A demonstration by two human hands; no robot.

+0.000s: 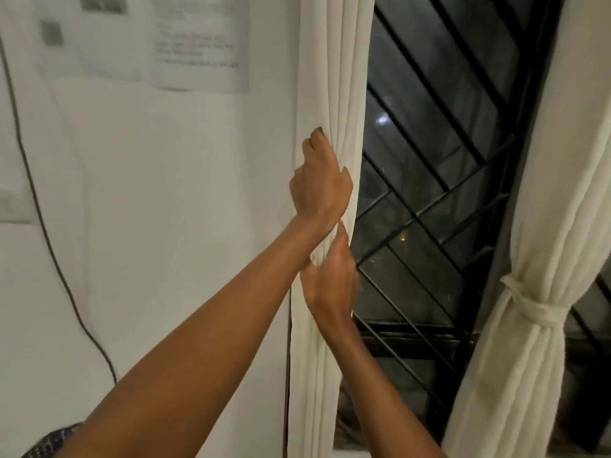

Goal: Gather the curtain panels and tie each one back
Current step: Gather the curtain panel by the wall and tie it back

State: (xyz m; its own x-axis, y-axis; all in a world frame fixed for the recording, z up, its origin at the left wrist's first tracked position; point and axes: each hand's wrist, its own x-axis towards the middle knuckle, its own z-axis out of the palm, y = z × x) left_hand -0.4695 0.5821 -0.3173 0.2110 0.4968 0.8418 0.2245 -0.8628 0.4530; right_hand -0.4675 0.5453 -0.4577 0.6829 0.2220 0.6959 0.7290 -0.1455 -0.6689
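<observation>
The left cream curtain panel [334,77] hangs bunched into narrow folds at the window's left edge. My left hand [320,183] wraps around these folds at mid height, fingers behind the left edge and thumb on the right side. Just below it, my right hand [330,279] lies against the same panel with its fingers stretched upward, holding nothing. The right curtain panel [562,193] hangs at the window's right side, cinched by a knotted cream tie-back [537,307]. No tie is visible on the left panel.
Between the panels is a dark window with a black diagonal metal grille [429,193]. The white wall [165,209] to the left carries taped papers [198,44], a switch plate [13,203] and a hanging dark cable [49,242].
</observation>
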